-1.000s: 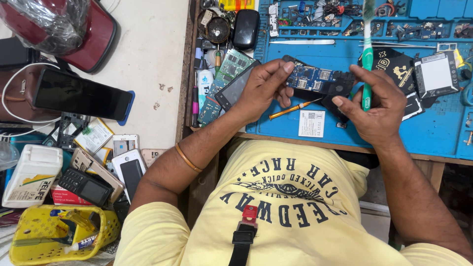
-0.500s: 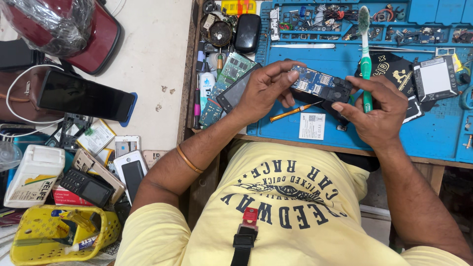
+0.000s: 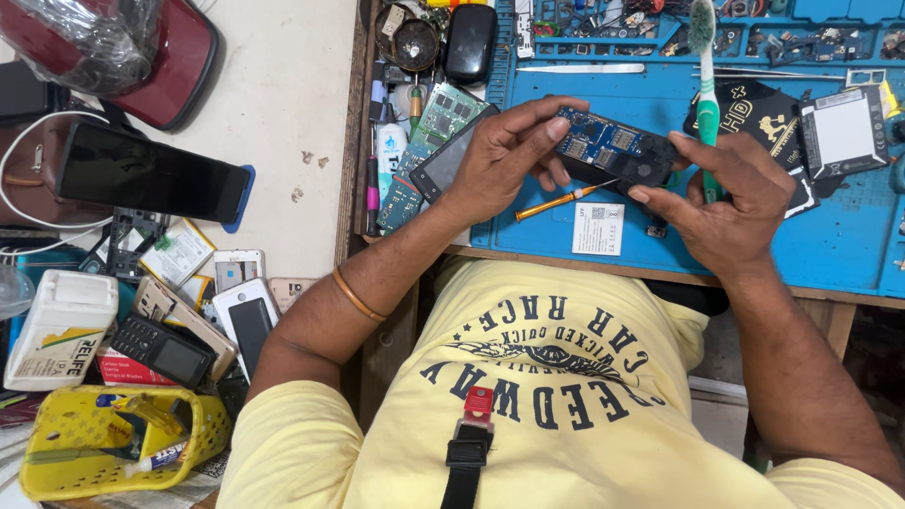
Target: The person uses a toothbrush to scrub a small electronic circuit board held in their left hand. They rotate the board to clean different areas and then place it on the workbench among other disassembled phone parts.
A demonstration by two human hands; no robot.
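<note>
Over a blue work mat point(image 3: 801, 245), an opened phone point(image 3: 613, 155) with its circuit board bared is held level, its long axis running left to right between both hands. The left hand point(image 3: 504, 155) pinches its left end; the right hand point(image 3: 731, 203), touching the other end, grips a green toothbrush point(image 3: 705, 85) upright.

Your single head camera looks steeply down from above your yellow shirt point(image 3: 528, 415), close in, facing the blue work mat point(image 3: 811, 245) ahead of it, with the white side counter point(image 3: 283, 113) left of that mat.
</note>
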